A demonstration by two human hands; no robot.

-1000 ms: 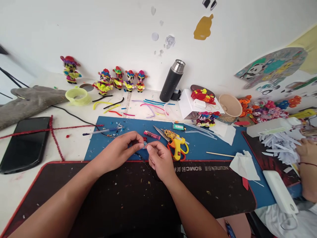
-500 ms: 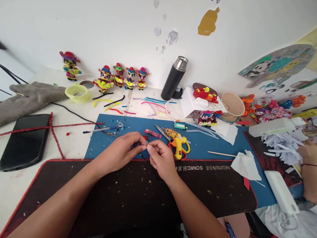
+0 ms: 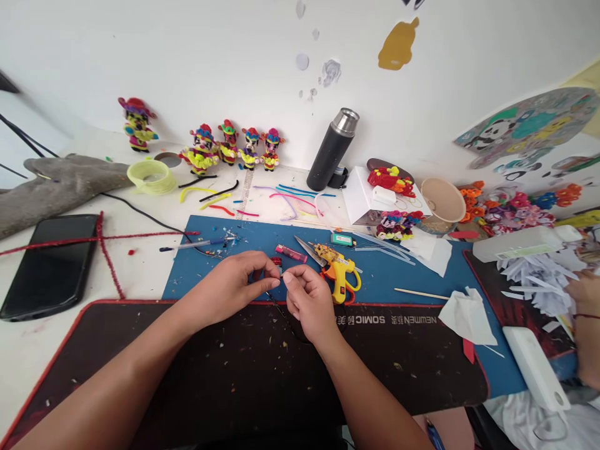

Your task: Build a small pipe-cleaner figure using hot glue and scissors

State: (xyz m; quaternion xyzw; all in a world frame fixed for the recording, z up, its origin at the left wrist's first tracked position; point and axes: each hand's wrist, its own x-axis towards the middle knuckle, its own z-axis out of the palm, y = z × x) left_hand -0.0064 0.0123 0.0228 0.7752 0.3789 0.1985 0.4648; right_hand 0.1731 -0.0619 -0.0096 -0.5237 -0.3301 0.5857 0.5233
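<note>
From where I stand, both hands meet over the near edge of the blue mat point(image 3: 379, 272). The left hand point(image 3: 239, 284) has thumb and forefinger drawn together, and the right hand point(image 3: 309, 300) pinches in the same way, its other fingers curled. Between their fingertips sits a tiny dark piece point(image 3: 282, 275), too small for me to name. Just beyond lies a pink lighter point(image 3: 291, 253); to the right, near the right hand, the yellow glue gun point(image 3: 341, 275) rests against the scissors point(image 3: 305, 249), so elbow room on that side is tight. Toward the near side, the red-edged black mat point(image 3: 229, 369) spreads wide between the forearms, a black cord point(image 3: 285, 319) crossing its far edge under the hands. A phone point(image 3: 47, 265) lies well off to the left, and another person's hand point(image 3: 585, 297) shows at the far right, well apart.
</note>
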